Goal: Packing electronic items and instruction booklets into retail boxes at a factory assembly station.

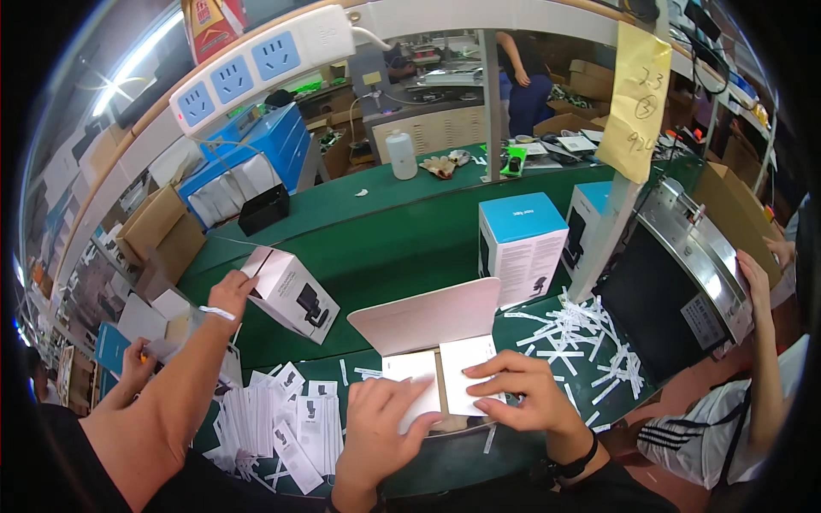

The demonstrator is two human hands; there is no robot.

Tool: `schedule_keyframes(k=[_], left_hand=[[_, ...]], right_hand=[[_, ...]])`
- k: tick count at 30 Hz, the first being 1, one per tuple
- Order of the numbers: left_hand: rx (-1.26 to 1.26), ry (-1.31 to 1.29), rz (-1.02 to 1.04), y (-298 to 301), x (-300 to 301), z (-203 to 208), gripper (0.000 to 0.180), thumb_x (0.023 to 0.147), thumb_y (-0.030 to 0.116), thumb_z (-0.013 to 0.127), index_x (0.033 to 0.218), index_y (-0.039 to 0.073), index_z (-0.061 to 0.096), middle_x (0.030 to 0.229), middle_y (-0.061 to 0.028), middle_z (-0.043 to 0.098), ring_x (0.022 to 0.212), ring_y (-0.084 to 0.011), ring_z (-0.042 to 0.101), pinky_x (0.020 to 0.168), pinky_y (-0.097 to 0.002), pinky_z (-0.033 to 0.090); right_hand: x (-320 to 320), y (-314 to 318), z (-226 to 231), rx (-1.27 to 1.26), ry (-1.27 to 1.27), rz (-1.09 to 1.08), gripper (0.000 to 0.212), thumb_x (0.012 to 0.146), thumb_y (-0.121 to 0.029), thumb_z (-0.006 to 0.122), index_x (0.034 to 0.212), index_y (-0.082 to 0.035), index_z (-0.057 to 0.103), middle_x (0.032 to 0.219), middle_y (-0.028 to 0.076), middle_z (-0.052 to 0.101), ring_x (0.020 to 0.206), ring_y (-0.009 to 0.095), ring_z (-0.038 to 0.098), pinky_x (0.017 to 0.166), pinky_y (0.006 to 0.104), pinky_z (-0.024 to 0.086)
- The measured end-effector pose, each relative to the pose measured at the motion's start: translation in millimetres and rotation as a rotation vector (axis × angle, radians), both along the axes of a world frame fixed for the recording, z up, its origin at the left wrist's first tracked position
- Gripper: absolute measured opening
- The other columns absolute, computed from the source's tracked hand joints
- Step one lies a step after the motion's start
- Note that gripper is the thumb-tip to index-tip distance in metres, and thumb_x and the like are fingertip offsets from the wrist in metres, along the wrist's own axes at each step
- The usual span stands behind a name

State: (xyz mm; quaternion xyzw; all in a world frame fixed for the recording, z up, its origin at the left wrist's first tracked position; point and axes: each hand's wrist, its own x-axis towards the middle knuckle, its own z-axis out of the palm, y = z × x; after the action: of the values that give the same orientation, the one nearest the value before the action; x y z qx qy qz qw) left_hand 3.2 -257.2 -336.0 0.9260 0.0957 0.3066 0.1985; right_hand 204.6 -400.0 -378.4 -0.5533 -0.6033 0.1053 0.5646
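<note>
Just in front of me stands an open box, its pale lid flap (428,316) raised at the far side. Over the box, my left hand (376,427) closes thumb and fingers around the near part of a white card (410,368); those fingers are slightly blurred. My right hand (526,393) has its fingertips and thumb on a second white card (462,359), to the right of the first. A strip of brown cardboard (443,383) shows between the two cards. What lies beneath them is hidden.
Left of me, a co-worker's hand (231,295) touches a white-and-black printed box (295,299). Leaflets (256,419) pile near it. Blue-topped boxes (523,248) stand behind right. Paper strips (581,338) lie scattered beside a metal-topped black machine (676,265), where another person's hand (753,278) rests.
</note>
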Motion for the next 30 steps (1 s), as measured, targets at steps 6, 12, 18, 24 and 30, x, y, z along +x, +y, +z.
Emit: schedule_keyframes(k=[6,12,18,24,30], left_hand=[[0.347,0.203,0.059,-42,13,-4,0.066,0.078,0.047,0.075,0.135,0.016,0.063,0.112,-0.0101,0.058,0.106,-0.0333,0.057,0.09,-0.0462,0.043],[0.422,0.176,0.147,-59,20,-19,0.063,0.079,0.039,0.077,0.134,0.011,0.063,0.119,-0.0134,0.058,0.113,-0.0396,0.057,0.101,-0.055,0.043],[0.391,0.075,0.189,-58,23,-20,0.049,0.086,0.024,0.069,0.131,0.006,0.063,0.128,-0.0247,0.059,0.113,-0.0434,0.058,0.101,-0.0528,0.045],[0.407,0.107,0.199,-63,23,-26,0.047,0.088,0.022,0.067,0.132,0.006,0.063,0.128,-0.0243,0.06,0.118,-0.0447,0.057,0.104,-0.0547,0.044],[0.346,0.069,0.228,-71,26,-28,0.052,0.086,0.02,0.068,0.135,0.005,0.061,0.127,-0.0239,0.061,0.121,-0.045,0.056,0.106,-0.0562,0.043]], right_hand=[[13,-30,5,-0.028,0.195,0.014,0.045,0.092,-0.035,0.067,0.117,0.002,0.06,0.111,0.012,0.064,0.095,0.023,0.065,0.083,0.0317,0.051],[97,-31,-73,-0.412,0.094,-0.632,0.047,0.097,-0.022,0.051,0.137,0.002,0.043,0.109,0.014,0.059,0.089,0.023,0.059,0.079,0.0355,0.049],[79,-47,-143,-0.566,0.547,-0.545,0.07,0.082,0.009,0.066,0.146,0.0,0.039,0.105,0.014,0.072,0.09,0.02,0.069,0.078,0.0321,0.055],[64,-52,-57,-0.107,0.735,-0.27,0.025,0.095,0.003,0.063,0.12,0.005,0.062,0.1,0.011,0.075,0.088,0.014,0.07,0.078,0.0253,0.055],[31,-27,56,-0.373,-0.154,-0.428,0.015,0.09,-0.015,0.068,0.101,-0.004,0.07,0.075,0.014,0.068,0.066,0.026,0.067,0.063,0.0361,0.051]])
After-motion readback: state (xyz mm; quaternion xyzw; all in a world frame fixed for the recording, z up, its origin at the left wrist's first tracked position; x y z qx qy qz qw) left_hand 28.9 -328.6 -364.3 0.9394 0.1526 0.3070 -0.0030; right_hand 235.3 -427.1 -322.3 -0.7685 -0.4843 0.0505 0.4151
